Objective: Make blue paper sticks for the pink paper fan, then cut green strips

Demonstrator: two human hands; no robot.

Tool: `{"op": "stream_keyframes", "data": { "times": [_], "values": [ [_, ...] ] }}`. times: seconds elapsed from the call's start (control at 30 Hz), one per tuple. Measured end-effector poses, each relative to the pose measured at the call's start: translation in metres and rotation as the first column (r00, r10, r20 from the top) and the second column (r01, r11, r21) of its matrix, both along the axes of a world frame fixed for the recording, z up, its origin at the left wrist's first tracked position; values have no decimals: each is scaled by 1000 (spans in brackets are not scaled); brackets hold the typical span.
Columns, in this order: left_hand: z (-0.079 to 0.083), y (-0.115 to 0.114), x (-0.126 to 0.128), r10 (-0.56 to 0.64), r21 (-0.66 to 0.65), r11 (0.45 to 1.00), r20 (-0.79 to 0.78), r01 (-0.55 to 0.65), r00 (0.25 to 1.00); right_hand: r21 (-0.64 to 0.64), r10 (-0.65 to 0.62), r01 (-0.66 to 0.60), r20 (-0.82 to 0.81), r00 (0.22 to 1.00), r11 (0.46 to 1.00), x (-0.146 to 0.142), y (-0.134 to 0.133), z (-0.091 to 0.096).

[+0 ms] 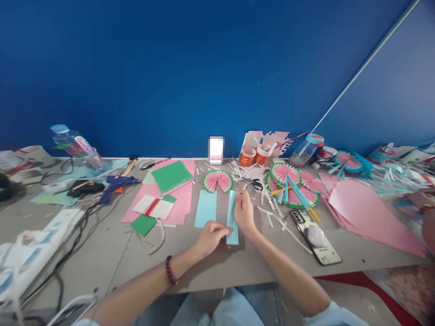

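Note:
A narrow light blue paper strip (232, 216) lies lengthwise on the grey table (112, 253). My left hand (212, 236), with a red bead bracelet on its wrist, pinches the strip's near end. My right hand (243, 213) pinches its far edge near the top. A wider light blue paper piece (205, 208) lies flat just to the left of the strip. A pink and green watermelon paper fan (218, 180) rests beyond both.
Pink and green sheets (171, 190) lie to the left, with a blue glue gun (117, 183), cables and a power strip (41, 240). White paper scraps, scissors (253, 183), more fans (292, 183), a phone (316, 235), paper cups (254, 155) and large pink paper (367, 210) crowd the right.

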State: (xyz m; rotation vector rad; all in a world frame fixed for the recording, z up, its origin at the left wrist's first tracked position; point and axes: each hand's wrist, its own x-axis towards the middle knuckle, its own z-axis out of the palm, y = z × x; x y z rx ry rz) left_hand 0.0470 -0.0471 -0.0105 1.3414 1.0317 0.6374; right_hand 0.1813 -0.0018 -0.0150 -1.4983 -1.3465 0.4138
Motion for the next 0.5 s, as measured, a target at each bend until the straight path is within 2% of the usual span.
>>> {"op": "stream_keyframes", "data": {
  "times": [0.07, 0.2, 0.3, 0.4, 0.5],
  "values": [
    [1, 0, -1, -13, -10, 1000, 14, 13, 1000, -10, 11, -10, 12, 1000, 1000, -1, -1, -1],
    [1, 3, -5, -3, 168, 986, -56, 13, 998, -11, 26, -25, 19, 999, 1000, -2, -3, -2],
    [0, 4, -6, 13, 250, 968, -92, 11, 996, -26, 20, -19, 29, 999, 999, -2, -4, -1],
    [0, 5, -5, 2, 270, 963, -85, 21, 996, -32, 17, -15, 38, 999, 999, -3, -5, 1],
    [0, 3, -4, 1, 235, 972, -62, 14, 998, -25, 24, -23, 48, 999, 999, -3, -5, 1]
  ]
}}
